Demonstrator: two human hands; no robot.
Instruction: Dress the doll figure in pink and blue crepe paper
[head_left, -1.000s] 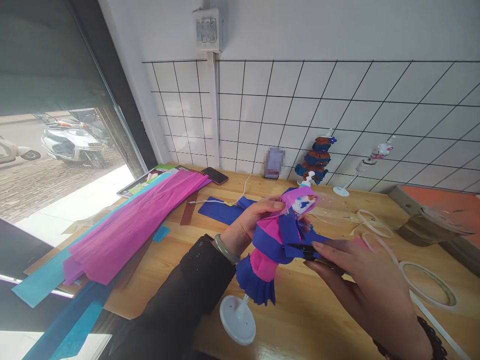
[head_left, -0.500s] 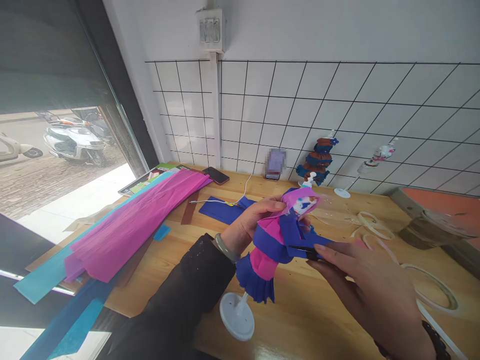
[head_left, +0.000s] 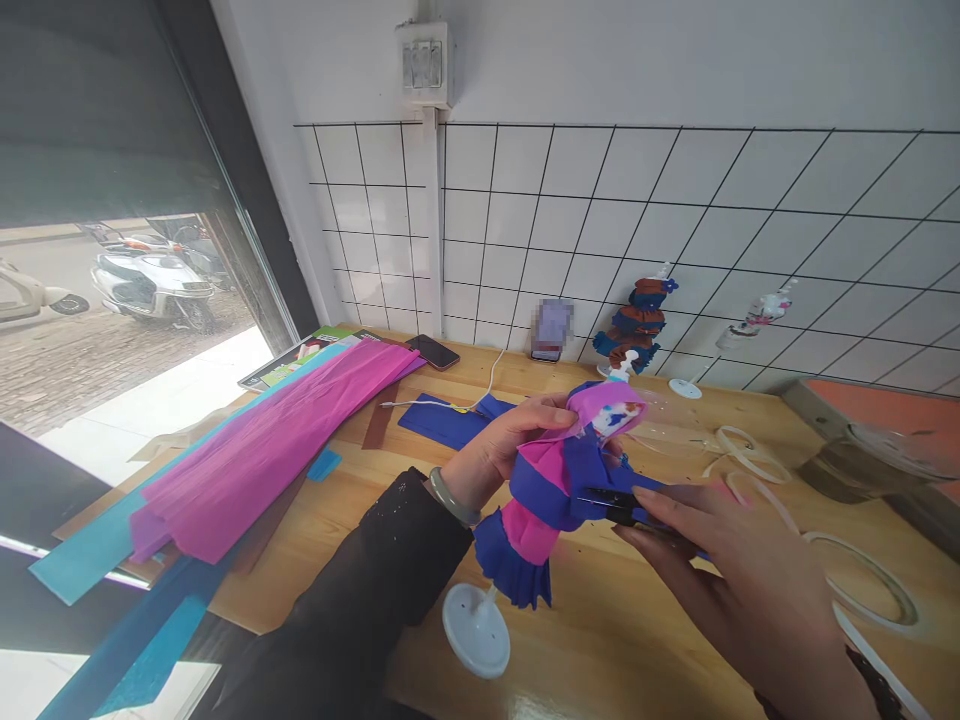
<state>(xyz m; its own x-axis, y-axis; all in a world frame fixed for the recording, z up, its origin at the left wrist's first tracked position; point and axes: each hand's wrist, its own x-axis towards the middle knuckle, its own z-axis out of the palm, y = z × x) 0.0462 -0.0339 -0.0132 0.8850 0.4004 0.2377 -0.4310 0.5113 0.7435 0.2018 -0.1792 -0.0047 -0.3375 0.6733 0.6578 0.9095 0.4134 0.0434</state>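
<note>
A miniature dress form, wrapped in bands of pink and blue crepe-like material, tilts over the table with its round white base at the lower left. My left hand is closed around its back, the thumb pressing the pink band near the top. At the form's front a loose blue strip runs toward my right hand. That hand is closed on a small black tool with a narrow tip, which lies against the blue strip. Its exact kind I cannot make out.
Pink and teal sheets lie at the left beside a phone. Behind my left hand are blue pieces and a white cable. Two other small forms stand by the wall. White tape coils and a container are right.
The black tool has shifted slightly at the blue strip, showing more of its body. The view has moved a little; my left hand keeps the same hold.
</note>
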